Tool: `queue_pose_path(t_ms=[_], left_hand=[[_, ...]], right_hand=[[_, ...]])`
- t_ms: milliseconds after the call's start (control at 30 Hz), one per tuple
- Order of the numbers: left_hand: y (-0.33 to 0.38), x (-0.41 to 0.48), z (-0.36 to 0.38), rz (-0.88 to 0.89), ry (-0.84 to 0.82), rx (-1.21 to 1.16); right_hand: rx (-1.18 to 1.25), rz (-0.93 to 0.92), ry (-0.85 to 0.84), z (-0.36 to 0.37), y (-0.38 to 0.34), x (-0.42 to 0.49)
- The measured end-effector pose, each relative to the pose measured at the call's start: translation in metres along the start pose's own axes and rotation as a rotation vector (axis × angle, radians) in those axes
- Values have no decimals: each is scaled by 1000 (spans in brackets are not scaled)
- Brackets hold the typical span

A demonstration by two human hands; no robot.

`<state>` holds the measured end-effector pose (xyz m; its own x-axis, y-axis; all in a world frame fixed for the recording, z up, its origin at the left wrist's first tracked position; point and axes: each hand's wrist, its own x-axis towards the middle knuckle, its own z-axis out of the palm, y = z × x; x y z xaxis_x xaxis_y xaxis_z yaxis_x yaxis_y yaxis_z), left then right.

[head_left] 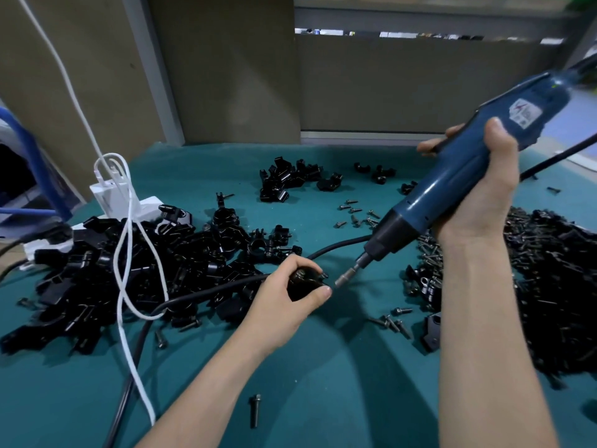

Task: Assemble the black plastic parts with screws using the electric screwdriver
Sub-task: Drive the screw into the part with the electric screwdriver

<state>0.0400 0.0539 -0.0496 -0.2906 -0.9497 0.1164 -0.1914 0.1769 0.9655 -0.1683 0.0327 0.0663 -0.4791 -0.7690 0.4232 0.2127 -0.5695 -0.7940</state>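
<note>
While left hand (286, 297) pinches black plastic part (305, 281), right hand (481, 195) grips electric screwdriver (429, 192), bit (347, 275) just beside part.

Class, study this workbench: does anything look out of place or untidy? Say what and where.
A white cable lies looped across the left pile of black parts, where it could snag. One screw lies alone nearest the camera, away from the others.

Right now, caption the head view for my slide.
Right hand aims screwdriver at black part gripped by left hand.
</note>
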Motion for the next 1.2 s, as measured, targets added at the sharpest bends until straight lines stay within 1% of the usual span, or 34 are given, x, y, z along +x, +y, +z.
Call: queue_pose_path(t_ms=[133, 300, 400, 467, 567, 733, 867, 967, 1200], left_hand=[[-2, -1, 1, 15, 0, 6], [-2, -1, 2, -19, 1, 19], [-2, -2, 0, -20, 9, 52], [0, -2, 0, -19, 7, 48], [2, -2, 1, 8, -1, 24], [7, -5, 3, -1, -4, -55], [9, -5, 3, -17, -47, -136], [8, -6, 5, 1, -83, -153], [5, -5, 6, 41, -77, -37]], right_hand=[[-97, 68, -44, -6, -1, 4], [-113, 165, -160, -6, -2, 3], [-31, 244, -169, -5, -2, 1], [110, 278, -140, -4, -2, 0], [309, 265, -86, -2, -3, -1], [282, 174, 27, 2, -6, 0], [268, 157, 7, 6, -7, -2], [282, 152, -21, 10, -7, -3], [256, 162, -61, 13, -8, -4]])
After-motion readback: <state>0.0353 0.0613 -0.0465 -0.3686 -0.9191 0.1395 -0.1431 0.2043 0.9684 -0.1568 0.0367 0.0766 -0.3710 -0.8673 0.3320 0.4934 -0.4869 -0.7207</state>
